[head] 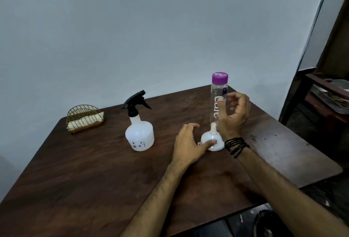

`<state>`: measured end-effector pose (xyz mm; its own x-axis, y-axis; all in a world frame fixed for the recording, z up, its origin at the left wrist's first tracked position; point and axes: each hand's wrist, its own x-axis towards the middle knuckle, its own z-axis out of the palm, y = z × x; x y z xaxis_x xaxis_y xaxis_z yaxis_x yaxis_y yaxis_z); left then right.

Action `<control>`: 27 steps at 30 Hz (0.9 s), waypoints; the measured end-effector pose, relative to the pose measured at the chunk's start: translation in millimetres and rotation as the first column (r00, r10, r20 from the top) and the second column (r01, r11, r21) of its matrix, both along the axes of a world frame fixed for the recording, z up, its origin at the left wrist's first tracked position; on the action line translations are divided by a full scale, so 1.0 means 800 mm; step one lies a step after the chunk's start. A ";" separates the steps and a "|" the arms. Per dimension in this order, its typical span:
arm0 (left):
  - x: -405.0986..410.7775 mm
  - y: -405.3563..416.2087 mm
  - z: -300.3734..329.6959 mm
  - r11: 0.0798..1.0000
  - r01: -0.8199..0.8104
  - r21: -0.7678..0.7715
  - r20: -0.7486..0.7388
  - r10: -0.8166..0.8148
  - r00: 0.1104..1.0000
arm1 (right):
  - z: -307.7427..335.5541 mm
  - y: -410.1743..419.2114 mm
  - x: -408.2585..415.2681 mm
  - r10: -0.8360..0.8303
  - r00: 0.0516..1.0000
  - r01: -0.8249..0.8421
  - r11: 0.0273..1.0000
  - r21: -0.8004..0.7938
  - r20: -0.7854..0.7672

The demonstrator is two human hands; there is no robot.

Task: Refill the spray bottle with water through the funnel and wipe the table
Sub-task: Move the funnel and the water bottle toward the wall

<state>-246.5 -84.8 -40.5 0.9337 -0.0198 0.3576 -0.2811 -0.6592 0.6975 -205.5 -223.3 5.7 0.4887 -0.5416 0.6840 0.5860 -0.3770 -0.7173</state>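
Note:
A white spray bottle (139, 135) with a black trigger head stands on the dark wooden table (94, 170), left of centre. A white funnel (212, 140) sits upside down on the table, spout up. My left hand (189, 143) lies beside it, thumb touching its wide rim, fingers relaxed. A tall clear water bottle (218, 97) with a purple cap stands behind the funnel. My right hand (234, 112) hovers just in front of that bottle with loosely curled fingers, holding nothing. A black cord wraps the right wrist.
A gold wire holder (84, 117) with a folded cloth stands at the table's back left. A dark shelf with clutter (328, 100) is off the right edge. The wall runs behind the table.

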 end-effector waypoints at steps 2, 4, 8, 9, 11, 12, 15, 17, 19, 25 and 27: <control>0.007 -0.020 -0.005 0.998 0.030 0.049 -0.087 -0.026 0.996 | -0.015 -0.023 0.020 0.036 0.990 -0.035 0.999 0.005 -0.138; 0.014 -0.035 -0.010 0.995 0.047 0.092 -0.123 -0.036 0.992 | -0.036 -0.040 0.035 0.110 0.944 -0.128 0.991 -0.038 -0.312; 0.023 -0.046 -0.019 0.986 0.048 0.157 -0.081 -0.035 0.996 | -0.064 -0.049 0.050 0.284 0.795 -0.372 0.926 -0.061 -0.536; 0.028 -0.045 -0.019 0.987 0.040 0.153 -0.078 -0.028 0.997 | -0.064 -0.048 0.054 0.296 0.766 -0.405 0.912 -0.071 -0.571; 0.036 -0.042 -0.017 0.987 0.012 0.163 -0.079 0.001 0.997 | -0.066 -0.045 0.064 0.282 0.739 -0.437 0.892 -0.116 -0.612; 0.044 -0.040 -0.017 0.984 -0.009 0.179 -0.071 0.022 0.997 | -0.066 -0.045 0.069 0.285 0.729 -0.452 0.883 -0.126 -0.622; 0.070 -0.031 -0.015 0.983 -0.068 0.173 -0.083 0.083 0.993 | -0.066 -0.047 0.092 0.306 0.711 -0.481 0.868 -0.120 -0.633; 0.092 -0.025 -0.011 0.981 -0.091 0.170 -0.122 0.113 0.986 | -0.067 -0.051 0.115 0.304 0.711 -0.480 0.869 -0.122 -0.634; 0.115 -0.021 -0.006 0.975 -0.108 0.193 -0.158 0.140 0.978 | -0.067 -0.057 0.140 0.287 0.697 -0.476 0.871 -0.125 -0.657; 0.195 -0.021 0.004 0.954 -0.182 0.237 -0.212 0.234 0.949 | -0.060 -0.079 0.226 0.158 0.660 -0.440 0.873 -0.209 -0.734; 0.222 -0.025 0.003 0.962 -0.184 0.201 -0.250 0.232 0.940 | -0.062 -0.085 0.251 0.122 0.639 -0.428 0.877 -0.219 -0.759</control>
<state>-68.9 -105.0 -37.9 0.9840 0.1463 0.1016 0.0571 -0.7993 0.5983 -4.4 -291.5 -43.8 0.9812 -0.0974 0.1668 0.0775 -0.5922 -0.8021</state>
